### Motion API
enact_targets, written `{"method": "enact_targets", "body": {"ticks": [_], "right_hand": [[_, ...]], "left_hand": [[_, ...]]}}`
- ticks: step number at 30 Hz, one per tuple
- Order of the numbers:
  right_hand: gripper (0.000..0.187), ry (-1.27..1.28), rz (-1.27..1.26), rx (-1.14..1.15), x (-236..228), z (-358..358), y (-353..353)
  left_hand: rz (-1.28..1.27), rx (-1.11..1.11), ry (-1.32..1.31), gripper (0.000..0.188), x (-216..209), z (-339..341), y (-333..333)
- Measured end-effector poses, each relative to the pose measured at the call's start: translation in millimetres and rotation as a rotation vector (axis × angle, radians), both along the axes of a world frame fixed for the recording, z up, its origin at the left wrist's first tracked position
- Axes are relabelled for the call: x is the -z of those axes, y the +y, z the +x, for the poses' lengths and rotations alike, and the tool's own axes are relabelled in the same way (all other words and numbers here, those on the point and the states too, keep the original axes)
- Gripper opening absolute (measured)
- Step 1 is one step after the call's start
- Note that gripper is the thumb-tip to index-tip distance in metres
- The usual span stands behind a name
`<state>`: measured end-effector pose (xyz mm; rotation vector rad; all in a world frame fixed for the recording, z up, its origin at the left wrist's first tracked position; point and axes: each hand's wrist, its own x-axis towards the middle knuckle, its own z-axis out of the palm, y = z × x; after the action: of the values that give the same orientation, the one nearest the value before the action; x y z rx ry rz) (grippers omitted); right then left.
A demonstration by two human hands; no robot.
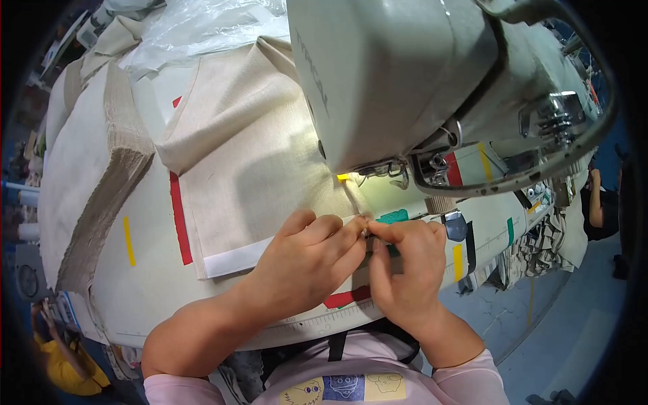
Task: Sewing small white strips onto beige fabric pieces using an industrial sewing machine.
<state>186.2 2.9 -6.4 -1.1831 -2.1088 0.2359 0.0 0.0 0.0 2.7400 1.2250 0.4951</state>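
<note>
A beige canvas piece (256, 169) with a white band along its near edge lies flat on the sewing table (135, 283), under the head of a grey sewing machine (405, 74). My left hand (307, 260) rests on the near right corner of the canvas, fingers curled, pinching its edge. Thumb and forefinger of my right hand (405, 266) meet the left fingertips at the same corner, just in front of the needle area (378, 172). What lies between the fingertips is too small to make out beyond the fabric edge.
A tall stack of beige canvas pieces (101, 155) sits at the left of the table. Clear plastic sheeting (196, 27) lies at the back. Red, yellow and green tape marks (179, 216) line the table. Another person (597, 202) stands at the far right.
</note>
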Motion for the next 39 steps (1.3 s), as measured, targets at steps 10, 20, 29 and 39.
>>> {"method": "enact_targets", "body": {"ticks": [10, 20, 29, 39], "right_hand": [[0.020, 0.107, -0.176, 0.135, 0.2, -1.8, 11.3], [0.022, 0.048, -0.352, 0.116, -10.1, -6.6, 19.8], [0.010, -0.170, -0.335, 0.070, -15.6, -11.4, 25.7], [0.010, -0.243, -0.180, 0.080, -16.5, -14.9, 13.0]], "left_hand": [[0.023, 0.013, -0.018, 0.028, 1.8, -1.0, 1.4], [-0.021, -0.021, -0.215, 0.027, 6.6, -3.6, 4.9], [-0.036, 0.007, -0.355, 0.027, 13.5, -6.0, 5.2], [-0.036, 0.038, -0.316, 0.035, 14.8, -8.8, 3.8]]}}
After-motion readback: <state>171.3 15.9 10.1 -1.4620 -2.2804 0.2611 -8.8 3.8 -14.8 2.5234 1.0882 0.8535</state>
